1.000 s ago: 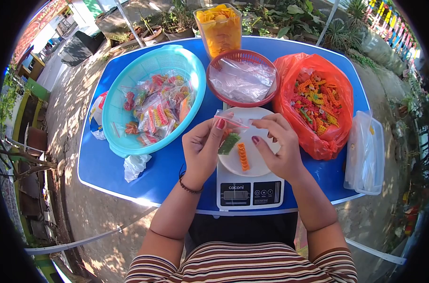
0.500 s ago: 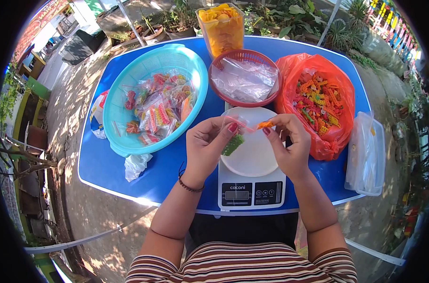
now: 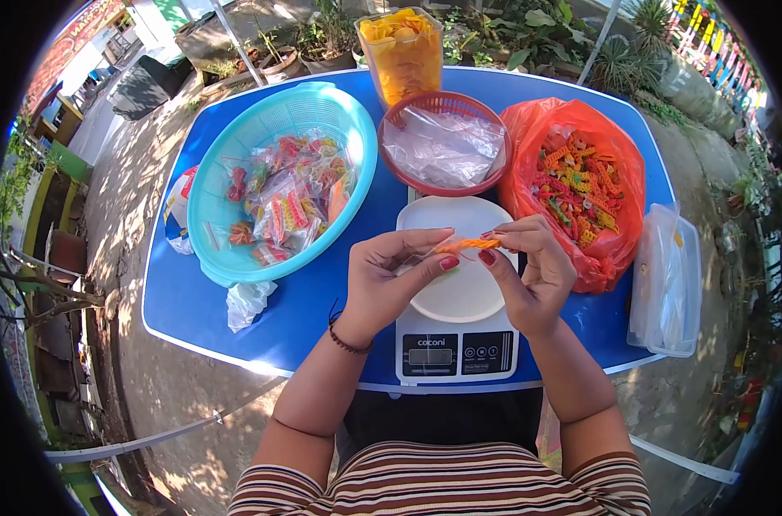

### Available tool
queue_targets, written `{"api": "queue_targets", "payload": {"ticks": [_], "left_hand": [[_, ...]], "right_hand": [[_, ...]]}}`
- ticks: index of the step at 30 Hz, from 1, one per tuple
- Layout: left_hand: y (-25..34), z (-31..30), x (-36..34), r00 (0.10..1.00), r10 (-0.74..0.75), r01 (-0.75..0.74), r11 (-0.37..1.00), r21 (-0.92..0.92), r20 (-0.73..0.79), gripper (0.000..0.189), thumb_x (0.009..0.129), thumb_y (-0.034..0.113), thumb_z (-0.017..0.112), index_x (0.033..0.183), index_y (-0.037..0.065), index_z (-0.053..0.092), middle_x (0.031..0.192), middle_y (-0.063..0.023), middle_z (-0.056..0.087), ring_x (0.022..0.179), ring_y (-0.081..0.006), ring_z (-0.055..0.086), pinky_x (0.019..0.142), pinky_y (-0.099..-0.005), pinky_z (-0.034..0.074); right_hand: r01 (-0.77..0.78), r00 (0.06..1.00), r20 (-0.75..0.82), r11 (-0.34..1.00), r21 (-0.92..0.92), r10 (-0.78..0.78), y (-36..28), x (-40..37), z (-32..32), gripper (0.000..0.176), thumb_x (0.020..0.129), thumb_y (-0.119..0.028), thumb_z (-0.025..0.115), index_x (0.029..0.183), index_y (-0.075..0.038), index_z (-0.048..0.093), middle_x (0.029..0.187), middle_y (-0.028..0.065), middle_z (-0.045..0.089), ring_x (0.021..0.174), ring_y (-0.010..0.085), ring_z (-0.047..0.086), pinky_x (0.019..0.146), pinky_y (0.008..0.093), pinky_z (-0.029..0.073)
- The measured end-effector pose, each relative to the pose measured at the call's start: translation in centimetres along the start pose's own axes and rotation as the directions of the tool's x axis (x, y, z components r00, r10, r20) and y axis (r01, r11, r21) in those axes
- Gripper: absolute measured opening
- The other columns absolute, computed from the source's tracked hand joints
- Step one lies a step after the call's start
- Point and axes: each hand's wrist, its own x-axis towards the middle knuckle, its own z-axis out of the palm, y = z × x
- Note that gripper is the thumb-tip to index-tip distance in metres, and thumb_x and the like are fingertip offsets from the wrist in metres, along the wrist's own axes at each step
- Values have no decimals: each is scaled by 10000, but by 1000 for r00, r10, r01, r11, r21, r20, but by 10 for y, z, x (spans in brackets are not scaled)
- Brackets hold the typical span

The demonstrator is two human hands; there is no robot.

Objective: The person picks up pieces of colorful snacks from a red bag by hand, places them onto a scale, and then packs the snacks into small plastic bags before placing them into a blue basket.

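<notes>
Two bare forearms (image 3: pixel 322 387) reaching forward side by side, elbows near, left hand (image 3: pixel 391 279) raised with palm turned right, thumb and forefinger pinched shut, right hand (image 3: pixel 533 275) just beside it, fingers curled, thumb and forefinger pinched, fingertips (image 3: pixel 447 263) of both hands almost meeting

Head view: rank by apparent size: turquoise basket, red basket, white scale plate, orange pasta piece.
1. turquoise basket, clearly the largest.
2-3. red basket and white scale plate: they look about alike and the plate is partly covered, so I won't rank them.
4. orange pasta piece, by far the smallest.
</notes>
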Motion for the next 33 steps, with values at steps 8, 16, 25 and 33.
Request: {"api": "queue_targets", "payload": {"ticks": [8, 16, 25, 33], "left_hand": [[2, 0, -2, 996, -38, 44, 996, -77, 82, 274, 997, 115, 668, 1213, -51, 701, 1058, -111, 757, 960, -110, 691, 881, -252, 560], [-1, -1, -2, 997, -68, 71, 996, -62, 46, 268, 1021, 134, 636, 1212, -38, 707, 1002, -84, 755, 898, -78, 679, 822, -232, 563], [-4, 1, -1, 1000, -14, 14, 1000, 13, 8, 251, 1022, 130, 632, 1190, -37, 716, 1005, -87, 757, 890, -76, 678, 798, -225, 562], [-5, -1, -1, 999, -20, 22, 999, -44, 38, 249, 1029, 120, 616, 1201, -35, 709, 1025, -95, 759, 930, -97, 694, 827, -234, 568]], "right_hand": [[-136, 990, -37, 987, 84, 139, -11, -3, 6, 159, 805, 18, 775, 953, -13, 724, 930, 129, 729, 811, 227, 641, 741, 307, 498], [20, 987, 160, 996, -83, -6, -16, 7, 2, 153, 828, -62, 762, 967, -23, 712, 964, 116, 668, 897, 247, 628, 796, 344, 492], [-24, 977, 206, 992, -125, 50, -13, 6, 1, 168, 796, -32, 748, 951, -19, 687, 1013, 143, 643, 924, 271, 632, 808, 349, 499], [16, 962, 267, 970, -242, 51, -14, 0, 4, 188, 814, -65, 738, 1002, -56, 734, 1161, 142, 612, 891, 213, 544, 742, 308, 426]]}}
